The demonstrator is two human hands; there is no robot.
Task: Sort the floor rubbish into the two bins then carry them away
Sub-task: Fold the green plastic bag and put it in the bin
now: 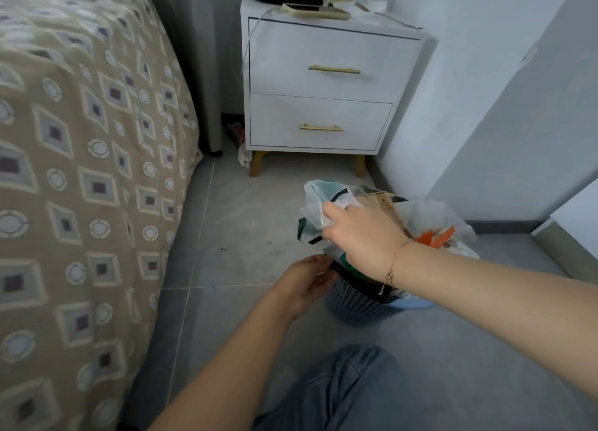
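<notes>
Right hand (362, 236) reaches out, fingers pinching a crinkly clear plastic bag (318, 210); left hand (307, 283) grips the perforated blue bin (359, 304) at its rim.

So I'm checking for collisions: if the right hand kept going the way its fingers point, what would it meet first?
Its fingers already grip the plastic bag atop the bin. Beyond that, likely bare floor, then the nightstand, though depth is unclear.
</notes>
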